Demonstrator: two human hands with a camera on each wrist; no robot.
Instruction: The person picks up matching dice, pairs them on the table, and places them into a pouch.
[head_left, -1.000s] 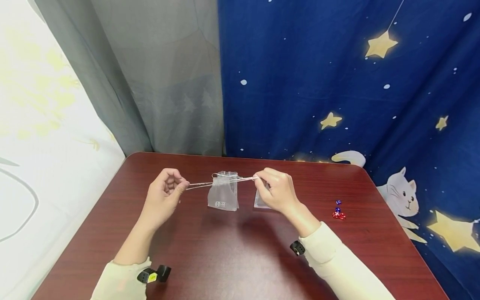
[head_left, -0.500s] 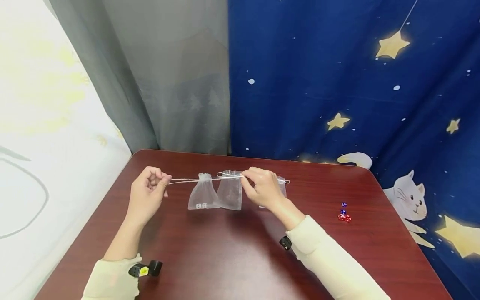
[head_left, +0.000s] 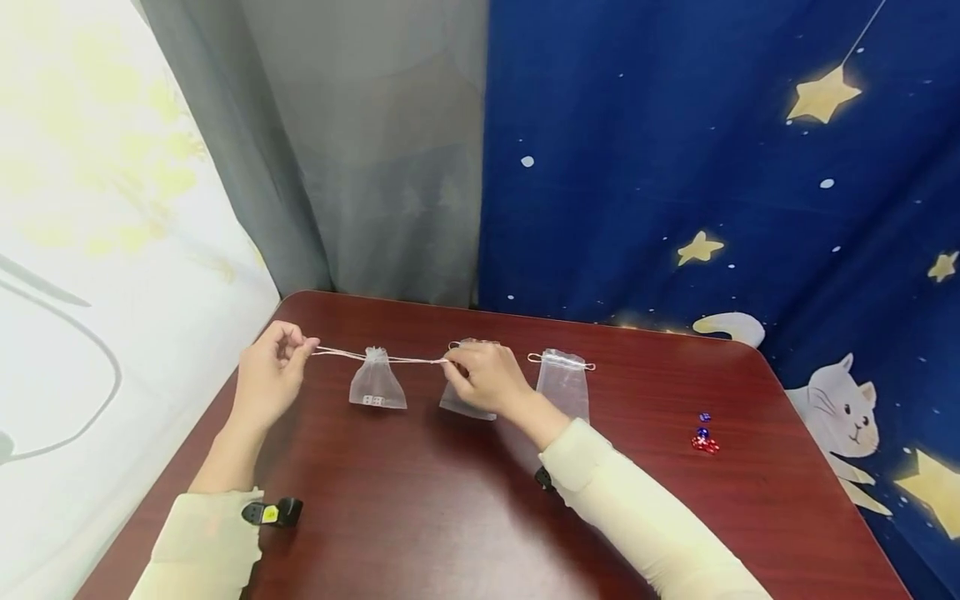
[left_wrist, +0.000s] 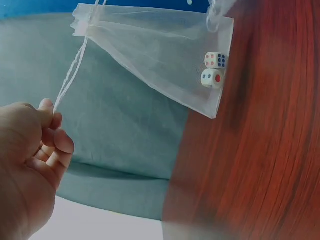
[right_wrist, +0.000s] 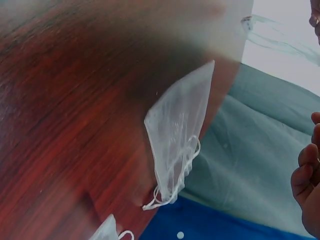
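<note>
A small white mesh drawstring bag with its neck gathered hangs between my hands, two white dice in its bottom corner. My left hand pinches the drawstring on the left side between thumb and finger. On the other side my right hand pinches the opposite end of the string, which runs taut. Behind and below the right hand lies a second mesh bag, partly covered by it in the head view. Farther right rests a third mesh bag, partly behind the right forearm.
Several red dice and blue dice sit in a cluster on the right of the brown table. A grey and blue curtain hangs behind the far edge; a white patterned cloth is at the left.
Both hands have moved left with the bag of dice, whose neck has drawn together. The second and third bags, earlier mostly covered, now show more. The head view has shifted slightly.
</note>
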